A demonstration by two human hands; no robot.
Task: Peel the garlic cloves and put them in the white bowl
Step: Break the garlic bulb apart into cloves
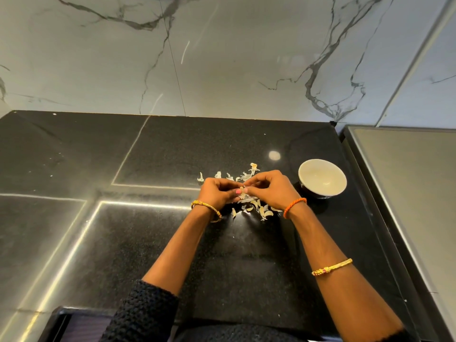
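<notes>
2 hands meet in the middle of a shiny black counter point(172, 243). The left hand point(217, 191) and the right hand point(269, 188) both have their fingers curled in tight, and their fingertips come together around 1 small garlic clove point(242, 189). Each hand pinches the clove, so the grip is narrow and holds the clove between the 2 hands. The clove is mostly hidden by the fingers, so only a small pale bit shows. A pink nail shows on the left thumb.

Loose garlic skins point(256, 208) lie on the counter under and just near the hands. More skins point(237, 175) lie on the far side of the hands.

The white bowl point(322, 177) sits on the counter to the right of the hands, just beside the right hand but not touching it. Its inside looks white and bare from here.

The left wrist wears a gold bangle point(207, 209). The right wrist wears an orange band point(294, 206), and another gold bangle point(332, 267) sits nearer on the right arm. A dark knitted sleeve point(145, 312) covers the left arm near the bottom edge.

A grey marble wall point(222, 58) with dark lines stands at the far side of the counter.
</notes>
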